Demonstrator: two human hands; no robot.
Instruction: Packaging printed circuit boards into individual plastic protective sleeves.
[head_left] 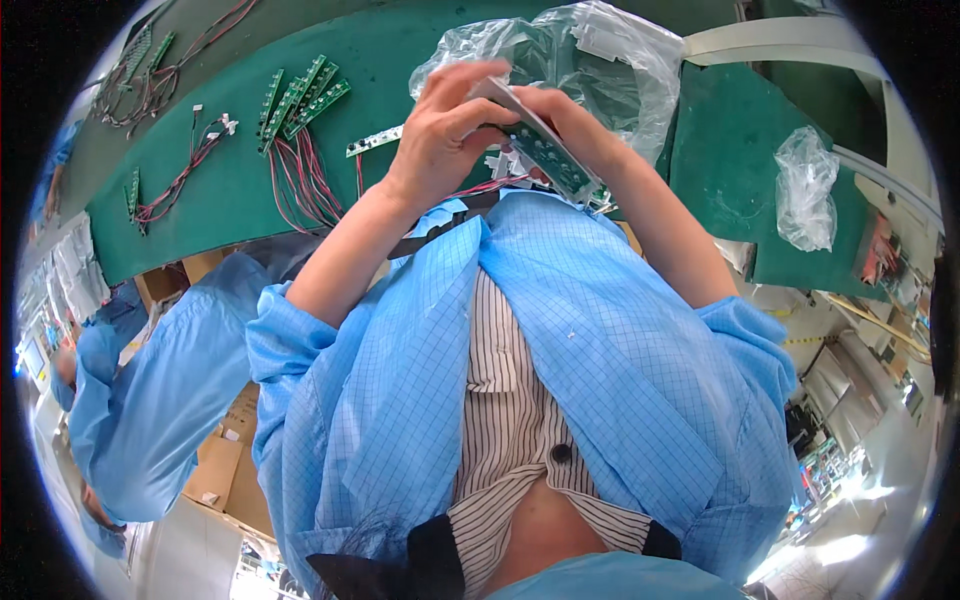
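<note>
A green circuit board (548, 158) with a pale edge is held up, tilted, over the near edge of the green table. My left hand (448, 118) is closed, its thumb and fingers pinching the board's upper left part. From the other side, my right hand (572, 122) grips the same board; some of its fingers are hidden behind it. Red and dark wires (490, 186) and white connectors show just below the board. Beside my left wrist lies a narrow pale board strip (374, 141), partly hidden by the hand.
Clear plastic bags (630, 60) lie beyond my hands, and a crumpled bag (806, 188) sits at the right. Several wired green boards (298, 100) are fanned out on the green table (240, 195) at the left. A co-worker's blue sleeve (165, 395) is at the far left.
</note>
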